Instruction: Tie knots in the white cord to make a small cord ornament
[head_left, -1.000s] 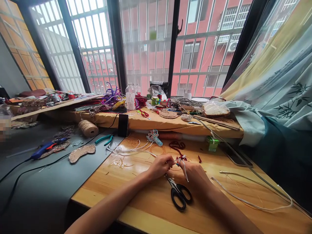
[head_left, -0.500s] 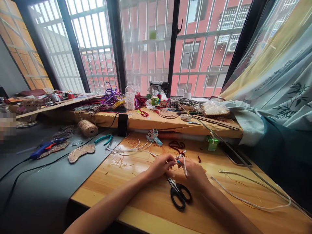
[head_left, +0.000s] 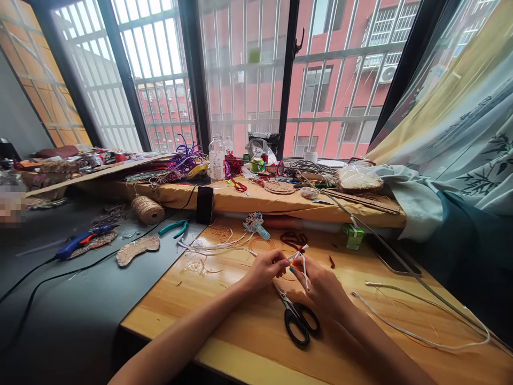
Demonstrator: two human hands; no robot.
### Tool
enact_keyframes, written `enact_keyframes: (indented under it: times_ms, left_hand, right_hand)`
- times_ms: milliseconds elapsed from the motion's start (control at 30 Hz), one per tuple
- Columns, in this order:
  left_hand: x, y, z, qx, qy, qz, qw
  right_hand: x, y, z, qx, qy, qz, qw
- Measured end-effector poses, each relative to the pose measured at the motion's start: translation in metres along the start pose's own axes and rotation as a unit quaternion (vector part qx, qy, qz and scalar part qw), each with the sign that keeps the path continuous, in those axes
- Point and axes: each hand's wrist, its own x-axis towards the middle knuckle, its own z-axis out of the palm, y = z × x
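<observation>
White cord (head_left: 305, 269) lies right at my fingertips, between my two hands, with 12 o'clock pointing straight away from me. From the fingers of my left hand (head_left: 266, 269), its short upper stretch slants toward 2 o'clock, passing just above my right fingertips. A loose tail drops toward 6 o'clock across my right hand (head_left: 320, 280). I have my left thumb and fingers pinched on the cord, and my right ones closed around it at the crossing; exactly how the strands cross there is too small to tell. Neither hand is clearly nearer, as both touch it. The dark red cord (head_left: 292, 237) curls at 12 o'clock from my fingertips, and the scissors (head_left: 294, 310) lie at 6 o'clock, handles toward 5, blades toward 11.
</observation>
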Motion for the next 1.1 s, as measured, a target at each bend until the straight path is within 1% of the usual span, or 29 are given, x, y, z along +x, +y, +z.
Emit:
enact_keyframes:
  times_ms: [100, 167, 233, 333, 467, 567, 633, 700, 833, 900, 967, 1033, 1100]
  left_hand:
    - [0.002, -0.003, 0.0, -0.032, -0.013, -0.014, 0.999]
    - [0.003, -0.005, 0.001, -0.045, -0.014, -0.017, 0.999]
    - [0.003, -0.007, 0.001, -0.046, -0.012, -0.014, 0.999]
    - [0.003, -0.009, 0.001, -0.047, -0.02, -0.011, 0.999]
    - [0.003, -0.01, 0.0, -0.045, -0.029, -0.016, 0.998]
    - [0.002, -0.01, 0.0, -0.034, -0.018, -0.015, 0.999]
    - [0.002, -0.009, 0.0, -0.036, -0.014, -0.018, 0.999]
    - [0.002, -0.008, 0.0, -0.049, -0.012, -0.019, 0.999]
    - [0.002, -0.006, 0.002, -0.056, 0.01, -0.011, 0.998]
    - [0.002, -0.006, 0.003, -0.037, 0.018, -0.01, 0.999]
    - [0.002, -0.006, 0.003, -0.022, 0.018, -0.009, 1.0]
    - [0.002, -0.006, 0.004, -0.02, 0.014, -0.008, 1.0]
    - [0.001, -0.005, 0.004, -0.022, 0.009, -0.007, 1.0]
  right_hand:
    - [-0.002, 0.007, 0.003, -0.136, 0.022, -0.081, 0.987]
    - [-0.002, 0.012, 0.004, -0.177, 0.024, -0.108, 0.978]
    - [-0.002, 0.015, 0.004, -0.194, 0.022, -0.113, 0.974]
    - [-0.002, 0.013, 0.003, -0.203, 0.02, -0.1, 0.974]
    - [-0.001, 0.007, 0.001, -0.189, 0.025, -0.033, 0.981]
    - [-0.001, 0.005, 0.0, -0.146, 0.014, 0.008, 0.989]
    - [0.0, 0.003, 0.0, -0.118, 0.007, 0.009, 0.993]
    - [0.0, 0.003, 0.001, -0.133, 0.022, -0.012, 0.991]
    - [0.0, 0.005, 0.001, -0.201, 0.073, -0.103, 0.971]
    - [0.0, 0.007, -0.001, -0.207, 0.072, -0.129, 0.967]
    - [0.0, 0.009, -0.003, -0.211, 0.06, -0.14, 0.966]
    - [-0.001, 0.01, -0.006, -0.219, 0.048, -0.154, 0.962]
    - [-0.001, 0.008, -0.007, -0.231, 0.05, -0.161, 0.958]
